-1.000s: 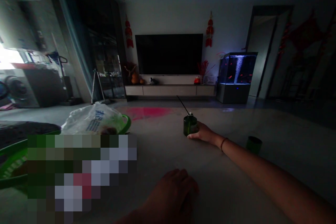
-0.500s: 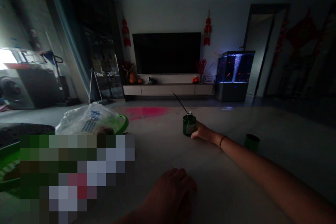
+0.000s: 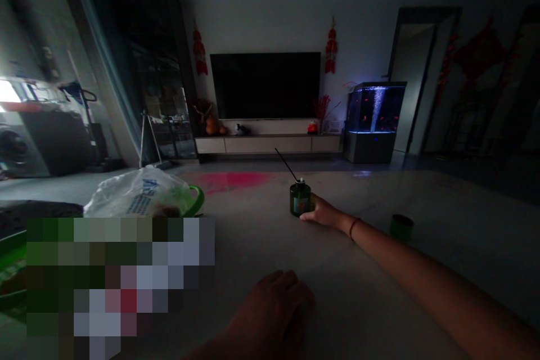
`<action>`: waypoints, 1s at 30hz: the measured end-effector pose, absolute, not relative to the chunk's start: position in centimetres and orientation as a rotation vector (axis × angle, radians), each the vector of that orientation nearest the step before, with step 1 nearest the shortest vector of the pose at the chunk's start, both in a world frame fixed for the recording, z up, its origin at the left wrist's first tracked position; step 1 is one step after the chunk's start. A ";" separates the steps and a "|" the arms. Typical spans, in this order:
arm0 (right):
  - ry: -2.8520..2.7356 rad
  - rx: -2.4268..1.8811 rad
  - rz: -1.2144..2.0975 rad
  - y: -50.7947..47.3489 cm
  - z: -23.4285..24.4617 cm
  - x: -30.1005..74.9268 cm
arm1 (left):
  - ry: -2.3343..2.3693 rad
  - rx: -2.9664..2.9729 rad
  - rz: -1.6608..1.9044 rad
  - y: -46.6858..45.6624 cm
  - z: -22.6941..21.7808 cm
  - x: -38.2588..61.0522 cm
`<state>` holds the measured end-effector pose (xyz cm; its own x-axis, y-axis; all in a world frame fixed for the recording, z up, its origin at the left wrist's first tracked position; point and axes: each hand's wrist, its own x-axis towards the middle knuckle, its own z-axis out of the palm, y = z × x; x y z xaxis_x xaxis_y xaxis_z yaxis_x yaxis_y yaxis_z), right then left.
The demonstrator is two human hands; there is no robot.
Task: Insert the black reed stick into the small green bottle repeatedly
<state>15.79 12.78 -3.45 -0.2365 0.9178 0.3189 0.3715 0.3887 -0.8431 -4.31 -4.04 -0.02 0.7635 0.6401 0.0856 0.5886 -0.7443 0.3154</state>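
Observation:
A small dark green glass bottle [image 3: 300, 202] with a label, which looks like a reed diffuser, stands upright on the pale tabletop [image 3: 346, 270]. One thin black stick [image 3: 286, 163] leans out of its neck to the left. My right hand [image 3: 319, 210] reaches across from the right and is closed around the bottle's right side, its thumb low at the front. Closer to me, my left hand [image 3: 278, 304] rests on the tabletop with its fingers bent down. Nothing shows in it, though the fingertips are hidden and the light is dim.
Right of the bottle stands a dark green open cylinder [image 3: 401, 227]. At left lie a green basket [image 3: 196, 201] and a crumpled clear plastic bag [image 3: 139, 191], partly behind a pixelated patch. A TV cabinet [image 3: 268, 144] and lit fish tank [image 3: 373, 109] are beyond the table.
The whole view has shifted slightly. My right hand is still around the bottle, and my left hand rests in the same place.

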 end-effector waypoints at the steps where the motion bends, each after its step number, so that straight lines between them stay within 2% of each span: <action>1: -1.800 -1.115 0.805 12.8 -3.5 15.8 | 0.964 2.688 0.282 -4.1 0.0 -4.3; 10: -1.827 -1.205 0.713 11.9 -3.4 15.5 | 0.970 2.703 0.277 -4.5 0.5 -4.2; 17: -2.134 -1.512 0.393 6.7 -1.7 18.9 | 0.963 2.738 0.288 -3.6 1.4 -4.9; 23: -2.288 -1.655 -0.010 2.7 -2.5 20.8 | 1.313 2.729 0.185 -1.7 1.8 -6.1; 27: -2.197 -1.662 -0.114 1.0 -3.9 20.7 | 1.518 2.656 0.262 -1.4 1.1 -6.6; 30: -2.122 -1.715 -0.167 0.6 -4.5 20.7 | 1.540 2.710 0.165 -1.7 0.8 -6.8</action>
<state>20.69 0.62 -4.52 -0.1630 0.9098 0.3817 0.9584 0.2379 -0.1579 -6.77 -1.65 0.83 0.5075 0.8577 0.0819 0.8556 -0.5129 0.0701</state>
